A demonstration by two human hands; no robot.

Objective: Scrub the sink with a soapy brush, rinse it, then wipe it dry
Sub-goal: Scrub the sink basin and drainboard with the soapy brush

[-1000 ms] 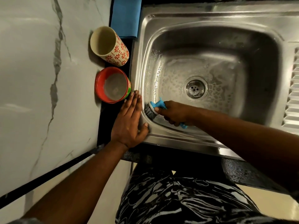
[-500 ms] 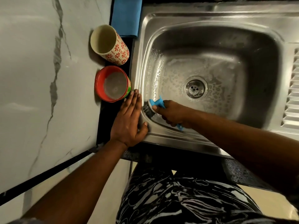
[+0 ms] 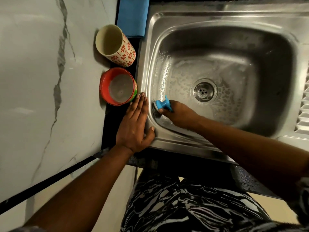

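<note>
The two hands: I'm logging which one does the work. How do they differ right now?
The left hand lies flat, fingers straight, on the rim of the sink; the right hand curls around the blue brush. The left hand is outside the basin; the right hand is down inside it, with the bristles against the left wall. Both are at the sink's near-left corner.

The sink I scrub is brushed glossy steel, soap-filmed; my brush smooth blue plastic; left wall polished veined marble.
</note>
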